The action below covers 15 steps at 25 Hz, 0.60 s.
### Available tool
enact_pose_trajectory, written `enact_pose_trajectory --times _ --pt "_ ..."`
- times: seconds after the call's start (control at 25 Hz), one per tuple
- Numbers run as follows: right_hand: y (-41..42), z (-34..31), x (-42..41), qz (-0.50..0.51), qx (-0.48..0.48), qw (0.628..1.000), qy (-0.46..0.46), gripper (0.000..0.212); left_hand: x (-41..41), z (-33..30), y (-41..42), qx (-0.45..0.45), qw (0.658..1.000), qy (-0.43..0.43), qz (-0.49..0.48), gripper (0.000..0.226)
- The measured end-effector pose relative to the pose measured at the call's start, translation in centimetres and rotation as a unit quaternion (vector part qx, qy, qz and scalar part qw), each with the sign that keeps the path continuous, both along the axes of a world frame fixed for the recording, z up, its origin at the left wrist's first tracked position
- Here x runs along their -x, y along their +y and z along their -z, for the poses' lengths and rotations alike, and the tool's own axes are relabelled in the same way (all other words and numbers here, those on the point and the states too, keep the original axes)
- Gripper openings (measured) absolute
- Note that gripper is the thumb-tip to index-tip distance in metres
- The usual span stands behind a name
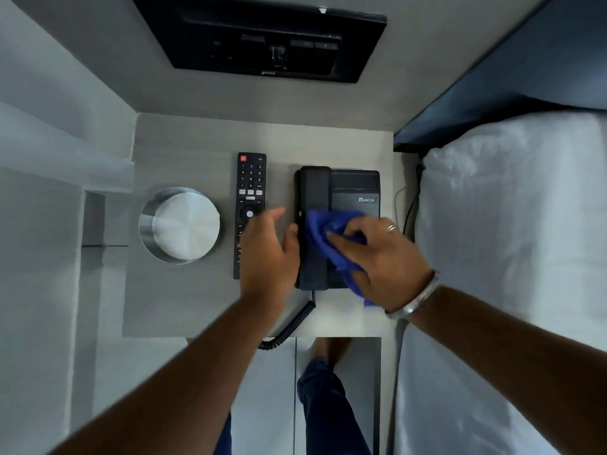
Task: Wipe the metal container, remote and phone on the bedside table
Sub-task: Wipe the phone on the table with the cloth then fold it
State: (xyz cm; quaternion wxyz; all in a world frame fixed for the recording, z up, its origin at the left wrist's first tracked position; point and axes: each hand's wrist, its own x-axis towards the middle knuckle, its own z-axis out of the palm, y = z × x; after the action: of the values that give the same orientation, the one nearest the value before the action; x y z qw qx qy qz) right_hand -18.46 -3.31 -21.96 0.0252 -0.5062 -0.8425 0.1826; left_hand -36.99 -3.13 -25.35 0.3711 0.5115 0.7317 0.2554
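Right fingers (348,238) bunched around blue cloth (323,234) atop phone (338,224), handset lengthwise front-to-back.

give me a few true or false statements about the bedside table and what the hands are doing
1. The right hand holds a blue cloth on the phone. True.
2. The remote lies to the right of the phone. False: it lies between the metal container and the phone.
3. The left hand grips the metal container. False: it is at the handset's left edge, apart from the container.
4. The handset sits on the phone's base. True.
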Motion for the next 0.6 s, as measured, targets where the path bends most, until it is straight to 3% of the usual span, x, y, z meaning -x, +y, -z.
enact_pose_trajectory --times 0.08,0.2,0.32,0.44,0.6 --pt "2.6 -0.3 0.7 0.033 -0.026 0.999 -0.013 0.037 -0.5 0.5 -2.5 0.056 0.998 -0.025 -0.002 0.031" --pt "6.5 0.8 2.4 0.01 0.005 0.998 -0.064 0.044 -0.9 1.1 -2.9 0.062 0.997 -0.046 0.02 0.03" --pt "10.7 1.6 1.6 0.153 -0.012 0.986 -0.057 0.042 -0.8 0.9 -2.0 0.055 0.997 0.001 0.046 0.041" --pt "11.7 2.0 -1.0 0.219 -0.034 0.974 -0.036 0.041 -0.6 0.2 0.4 -0.001 0.989 0.041 0.143 0.08" --pt "5.2 2.4 -2.8 0.161 0.025 0.985 -0.05 0.048 -1.0 0.3 5.2 0.042 0.922 0.18 0.341 0.132"
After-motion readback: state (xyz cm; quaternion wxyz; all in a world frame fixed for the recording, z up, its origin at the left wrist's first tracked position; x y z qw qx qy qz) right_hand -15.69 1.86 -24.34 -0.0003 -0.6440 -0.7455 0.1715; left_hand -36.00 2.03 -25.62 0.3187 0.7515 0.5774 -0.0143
